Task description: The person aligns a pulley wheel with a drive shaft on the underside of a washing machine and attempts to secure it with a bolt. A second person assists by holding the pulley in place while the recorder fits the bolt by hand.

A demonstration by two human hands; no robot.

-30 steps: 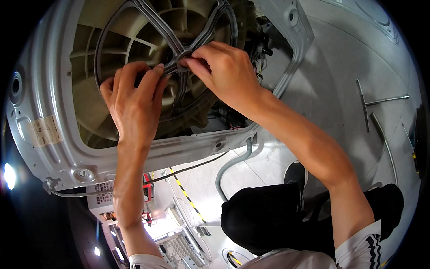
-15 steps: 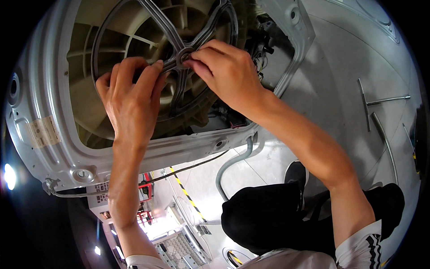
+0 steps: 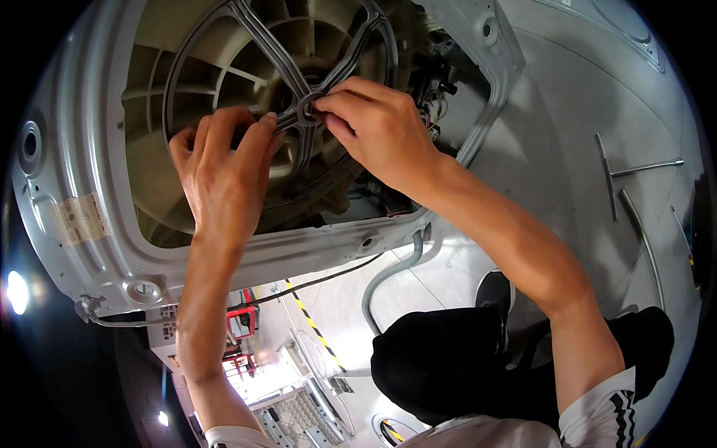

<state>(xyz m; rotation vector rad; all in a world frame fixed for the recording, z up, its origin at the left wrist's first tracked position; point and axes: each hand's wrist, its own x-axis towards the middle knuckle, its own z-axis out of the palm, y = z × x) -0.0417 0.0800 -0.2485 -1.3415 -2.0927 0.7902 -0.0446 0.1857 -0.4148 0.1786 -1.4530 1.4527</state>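
Note:
A dark metal spoked pulley wheel (image 3: 263,39) sits in the rear opening of a grey washing machine cabinet (image 3: 246,257), in front of a yellowish ribbed plastic tub (image 3: 187,82). My left hand (image 3: 224,175) is closed around a lower-left spoke, thumb near the hub, its fingertips partly hidden behind the metal. At the hub (image 3: 305,119), the thumb and forefinger of my right hand (image 3: 385,131) pinch together over the centre hole. A small shiny bit shows at those fingertips, too covered to name.
Wires (image 3: 433,112) and dark parts fill the opening's right side. A grey hose (image 3: 371,287) hangs from the cabinet's lower edge. On the floor to the right lie a T-handle wrench (image 3: 646,167) and a curved metal tube (image 3: 644,239). My knee (image 3: 433,358) is below.
The hub and both hands appear slightly lower in the picture, and the cabinet sits a little farther right. My left hand keeps its grip, and my right fingers stay at the hub.

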